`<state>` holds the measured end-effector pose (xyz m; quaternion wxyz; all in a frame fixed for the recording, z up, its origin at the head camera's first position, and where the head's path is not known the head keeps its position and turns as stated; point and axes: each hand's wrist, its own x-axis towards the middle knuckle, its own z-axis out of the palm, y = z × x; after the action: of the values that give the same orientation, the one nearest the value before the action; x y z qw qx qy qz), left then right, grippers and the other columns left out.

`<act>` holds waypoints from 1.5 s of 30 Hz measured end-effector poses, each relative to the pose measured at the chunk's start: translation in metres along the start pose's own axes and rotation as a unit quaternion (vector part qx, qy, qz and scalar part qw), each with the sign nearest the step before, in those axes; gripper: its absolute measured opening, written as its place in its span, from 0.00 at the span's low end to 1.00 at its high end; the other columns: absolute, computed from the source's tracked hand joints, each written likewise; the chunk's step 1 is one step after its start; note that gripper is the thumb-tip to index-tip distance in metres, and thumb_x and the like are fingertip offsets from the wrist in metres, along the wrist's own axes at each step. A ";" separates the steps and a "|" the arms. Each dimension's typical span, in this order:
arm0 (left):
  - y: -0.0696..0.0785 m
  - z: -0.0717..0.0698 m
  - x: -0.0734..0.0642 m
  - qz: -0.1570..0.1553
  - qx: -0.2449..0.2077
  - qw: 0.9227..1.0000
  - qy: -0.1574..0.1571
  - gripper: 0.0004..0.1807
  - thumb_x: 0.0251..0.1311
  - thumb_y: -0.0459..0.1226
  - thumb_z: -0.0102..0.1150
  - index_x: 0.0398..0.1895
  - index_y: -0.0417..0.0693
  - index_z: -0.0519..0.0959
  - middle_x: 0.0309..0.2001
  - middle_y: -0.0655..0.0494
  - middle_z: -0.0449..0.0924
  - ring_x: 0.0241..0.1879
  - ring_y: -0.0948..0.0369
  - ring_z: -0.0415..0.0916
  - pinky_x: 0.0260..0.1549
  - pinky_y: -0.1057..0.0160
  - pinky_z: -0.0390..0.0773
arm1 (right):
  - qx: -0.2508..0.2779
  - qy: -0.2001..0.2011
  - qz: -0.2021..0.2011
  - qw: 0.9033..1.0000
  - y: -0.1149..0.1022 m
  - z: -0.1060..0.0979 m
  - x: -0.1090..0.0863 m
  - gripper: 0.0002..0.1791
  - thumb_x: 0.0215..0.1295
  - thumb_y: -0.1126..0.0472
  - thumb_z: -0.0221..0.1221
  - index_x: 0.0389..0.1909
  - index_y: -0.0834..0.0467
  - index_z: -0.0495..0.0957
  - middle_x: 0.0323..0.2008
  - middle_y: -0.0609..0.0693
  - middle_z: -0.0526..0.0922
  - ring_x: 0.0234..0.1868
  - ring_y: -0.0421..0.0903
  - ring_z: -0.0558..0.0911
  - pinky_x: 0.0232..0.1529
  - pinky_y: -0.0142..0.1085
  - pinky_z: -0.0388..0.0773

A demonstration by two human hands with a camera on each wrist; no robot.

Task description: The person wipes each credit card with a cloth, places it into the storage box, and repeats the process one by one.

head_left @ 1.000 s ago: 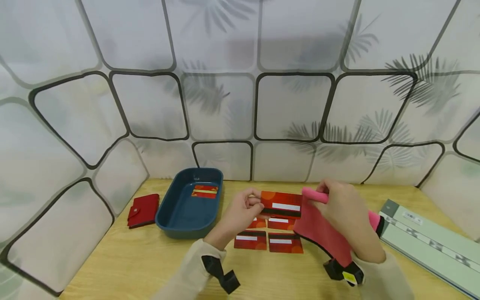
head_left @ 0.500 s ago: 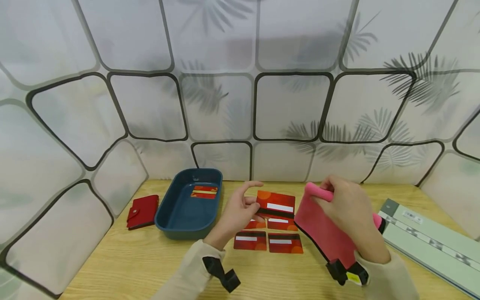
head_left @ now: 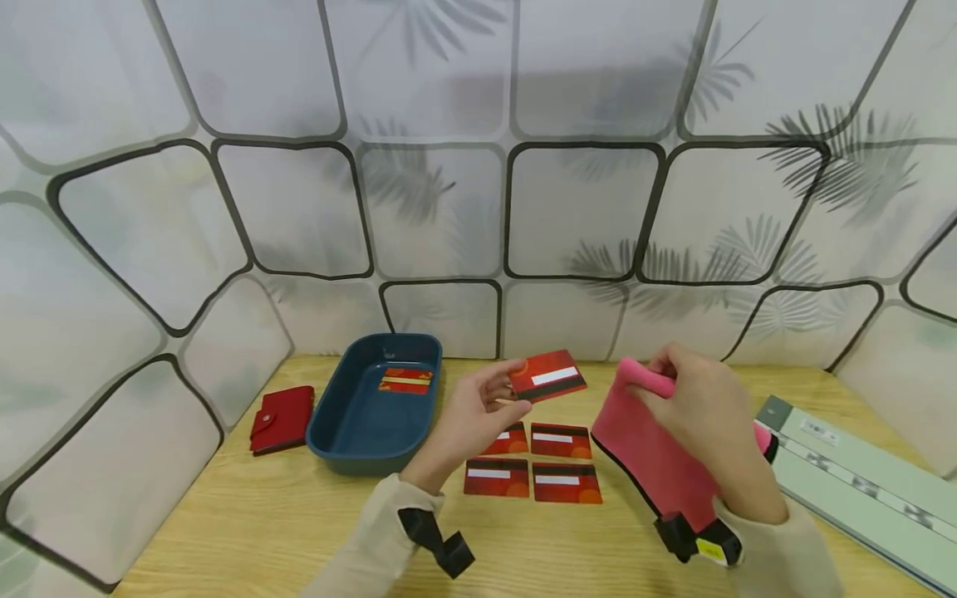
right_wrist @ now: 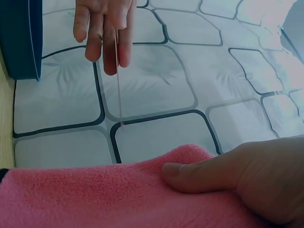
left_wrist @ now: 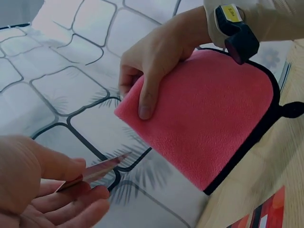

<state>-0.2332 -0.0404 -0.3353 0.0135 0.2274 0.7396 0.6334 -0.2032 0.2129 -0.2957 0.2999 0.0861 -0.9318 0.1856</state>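
My left hand [head_left: 475, 415] pinches a red card [head_left: 549, 375] with a black stripe and a white strip, tilted above the table. In the left wrist view the card [left_wrist: 95, 172] is seen nearly edge-on between thumb and fingers. My right hand [head_left: 703, 415] grips a folded pink cloth [head_left: 658, 457] with black edging, thumb on top; the cloth hangs to the right of the card, apart from it. Below the card, several like red cards [head_left: 566, 482] lie in two rows on the table.
A blue tray [head_left: 351, 456] stands left of my left hand, with one red-and-gold card [head_left: 405, 380] inside. Left of the tray lies a red snap wallet [head_left: 282, 419]. A pale green box [head_left: 852, 473] lies at the right. A patterned curtain [head_left: 441, 216] hangs behind the table.
The cloth has drawn away rightward from the card. My left fingers have lifted and regripped the card, which is now raised and tilted differently, baring the back row of cards.
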 end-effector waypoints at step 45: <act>-0.007 0.032 -0.009 0.023 0.052 0.998 0.032 0.09 0.61 0.24 0.57 0.44 0.30 0.79 0.36 0.37 0.84 0.31 0.48 0.85 0.29 0.65 0.83 | 0.064 -0.095 -0.084 0.990 -0.047 0.013 -0.019 0.18 0.43 0.54 0.76 0.24 0.51 0.73 0.14 0.39 0.67 0.17 0.35 0.64 0.20 0.29 0.61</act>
<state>-0.2174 -0.0144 -0.3504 -0.0367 0.2241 0.7661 0.6012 -0.1823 0.1652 -0.3025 0.2188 0.2007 -0.9315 0.2104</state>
